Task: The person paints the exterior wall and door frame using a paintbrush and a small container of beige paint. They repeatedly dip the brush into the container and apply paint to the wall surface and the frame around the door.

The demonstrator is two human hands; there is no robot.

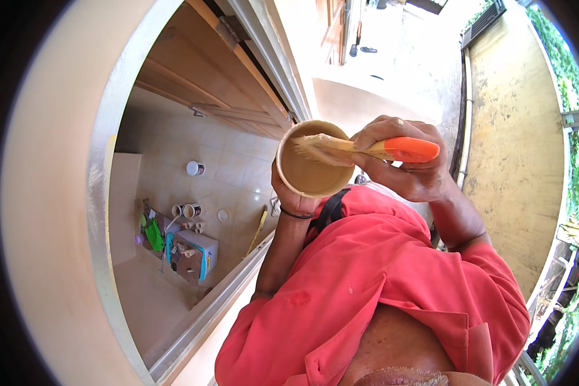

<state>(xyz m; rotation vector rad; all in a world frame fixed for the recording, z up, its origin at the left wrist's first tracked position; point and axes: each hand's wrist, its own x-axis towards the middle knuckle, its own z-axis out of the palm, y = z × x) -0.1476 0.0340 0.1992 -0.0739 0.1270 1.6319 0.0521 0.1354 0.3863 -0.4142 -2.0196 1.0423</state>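
Observation:
My left hand (294, 201) is wrapped round a round tub (316, 190) from below and holds it in front of my chest. Its mouth faces up, and tan paint coats the inside. A paintbrush (383, 150) with an orange-tipped handle is gripped in my right hand (415, 177), fingers closed on it. The brush lies tilted across the tub's right rim. Its paint-covered bristles are inside the mouth, against the far-left part of the inner wall. How deep the paint is, I cannot tell.
A metal-edged window frame (106, 212) and brown wooden shutter (206, 71) stand at left. Through the opening, a white tub (195, 168) and a box (199, 251) of tools sit on a tiled floor. A stained yellow wall (511, 148) with a pipe (468, 109) runs along the right.

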